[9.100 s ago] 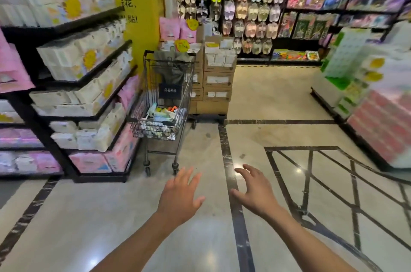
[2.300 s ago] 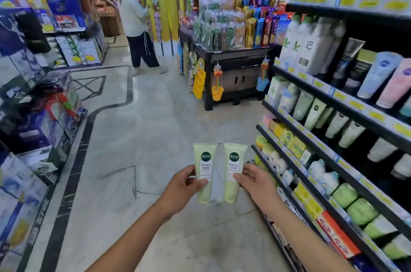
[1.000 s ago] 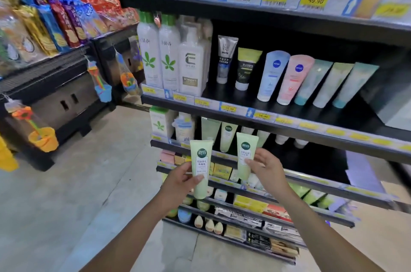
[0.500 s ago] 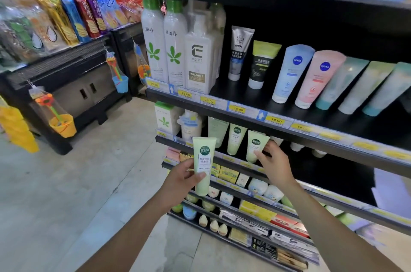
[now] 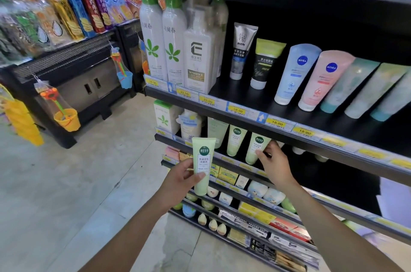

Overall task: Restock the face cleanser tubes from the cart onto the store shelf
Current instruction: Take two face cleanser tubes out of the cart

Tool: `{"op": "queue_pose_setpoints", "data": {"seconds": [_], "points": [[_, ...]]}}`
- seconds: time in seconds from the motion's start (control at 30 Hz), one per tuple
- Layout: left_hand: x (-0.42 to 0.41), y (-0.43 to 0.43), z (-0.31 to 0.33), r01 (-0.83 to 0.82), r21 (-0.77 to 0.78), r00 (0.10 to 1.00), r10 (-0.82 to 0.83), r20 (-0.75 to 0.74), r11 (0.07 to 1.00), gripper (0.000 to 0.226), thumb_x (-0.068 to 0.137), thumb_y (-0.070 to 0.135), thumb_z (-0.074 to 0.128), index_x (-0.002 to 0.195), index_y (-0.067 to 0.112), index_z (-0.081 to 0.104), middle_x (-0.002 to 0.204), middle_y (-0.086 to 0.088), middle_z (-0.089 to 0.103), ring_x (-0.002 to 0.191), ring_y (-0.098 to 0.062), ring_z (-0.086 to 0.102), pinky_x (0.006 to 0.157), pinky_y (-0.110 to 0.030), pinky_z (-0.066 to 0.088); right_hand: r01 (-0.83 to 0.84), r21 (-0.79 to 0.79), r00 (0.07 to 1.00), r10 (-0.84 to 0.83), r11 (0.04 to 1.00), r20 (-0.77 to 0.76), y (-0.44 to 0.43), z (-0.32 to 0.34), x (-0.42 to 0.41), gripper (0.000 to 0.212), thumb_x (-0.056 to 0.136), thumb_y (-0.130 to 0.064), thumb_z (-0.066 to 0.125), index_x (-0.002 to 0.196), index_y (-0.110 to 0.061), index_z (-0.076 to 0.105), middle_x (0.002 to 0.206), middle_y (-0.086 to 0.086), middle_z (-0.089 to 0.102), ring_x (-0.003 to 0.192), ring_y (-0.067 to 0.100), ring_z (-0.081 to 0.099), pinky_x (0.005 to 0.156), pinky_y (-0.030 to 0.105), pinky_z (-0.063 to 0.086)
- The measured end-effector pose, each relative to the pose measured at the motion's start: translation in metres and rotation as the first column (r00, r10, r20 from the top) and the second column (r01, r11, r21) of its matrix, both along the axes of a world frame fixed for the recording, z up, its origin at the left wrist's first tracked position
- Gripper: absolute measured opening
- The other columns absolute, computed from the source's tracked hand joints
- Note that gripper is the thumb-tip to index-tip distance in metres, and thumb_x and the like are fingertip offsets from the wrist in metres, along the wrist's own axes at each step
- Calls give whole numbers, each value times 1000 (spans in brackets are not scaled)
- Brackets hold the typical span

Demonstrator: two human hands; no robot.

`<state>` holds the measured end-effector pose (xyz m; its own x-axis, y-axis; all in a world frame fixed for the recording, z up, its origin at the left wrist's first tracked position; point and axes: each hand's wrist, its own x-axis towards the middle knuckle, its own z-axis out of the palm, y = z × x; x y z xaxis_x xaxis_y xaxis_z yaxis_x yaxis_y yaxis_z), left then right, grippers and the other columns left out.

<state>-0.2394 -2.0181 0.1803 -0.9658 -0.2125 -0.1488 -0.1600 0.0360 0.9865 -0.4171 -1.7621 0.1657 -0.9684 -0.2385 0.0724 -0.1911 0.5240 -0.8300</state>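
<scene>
While the store shelf (image 5: 235, 166) fills the right side, the right grip (image 5: 275, 165) reaches under an upper tier (image 5: 246, 114), pinching a green cleanser tube (image 5: 255, 148) standing beside a matching tube (image 5: 235, 140); nearer left, the left grip (image 5: 179, 181) clasps a second tube (image 5: 201, 160) upright, off the shelf
</scene>
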Motion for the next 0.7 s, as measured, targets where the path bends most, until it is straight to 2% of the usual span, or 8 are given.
{"op": "queue_pose_setpoints", "data": {"seconds": [0.2,0.33,0.43,0.5,0.57,0.63,0.7], "points": [[-2,4,3,20,9,1000,-20,14,1000,31,98,8,67,127,21,66,116,10,77,106,-11,73,80,-26,59,-10,-33,999,11,999,52,1,3,3,27,99,-16,64,125,-13,57,119,-5,68,116,7,61,100,26,48],[-3,10,8,61,-14,998,-61,18,998,31,99,12,67,125,27,65,116,15,76,106,-9,73,82,-26,58,27,-79,997,-22,996,71,5,6,11,47,95,-17,71,137,-14,52,124,-6,64,116,9,60,97,22,47],[-6,17,12,104,-13,994,-104,15,994,32,99,11,67,126,28,64,116,16,76,106,-8,72,85,-25,58,91,-94,994,-85,991,70,14,6,20,61,90,-17,76,143,-10,47,126,-1,61,117,13,58,102,31,49],[-9,24,15,137,-13,991,-137,11,991,32,99,12,67,128,25,64,116,14,76,106,-10,73,85,-26,59,103,-91,993,-97,991,69,22,7,29,60,90,-18,76,142,-10,47,127,0,60,119,14,57,105,32,49],[-13,32,17,171,-23,985,-171,10,985,33,99,13,67,130,25,64,117,14,76,107,-11,73,86,-27,59,112,-82,993,-107,990,55,31,9,41,55,92,-19,75,140,-12,49,127,-2,60,119,11,57,102,26,48],[-16,40,20,211,-29,977,-211,15,977,34,99,15,67,132,25,63,119,13,75,109,-12,72,90,-31,59,116,-67,993,-115,991,21,37,15,55,43,93,-21,73,133,-17,56,124,-5,61,115,8,59,95,19,49],[-20,51,21,257,-29,966,-256,20,966,36,100,16,66,134,25,62,120,11,75,108,-12,73,91,-36,59,87,-54,996,-86,995,12,41,23,71,27,94,-23,72,120,-23,64,117,-8,65,109,6,63,90,22,54]]}}
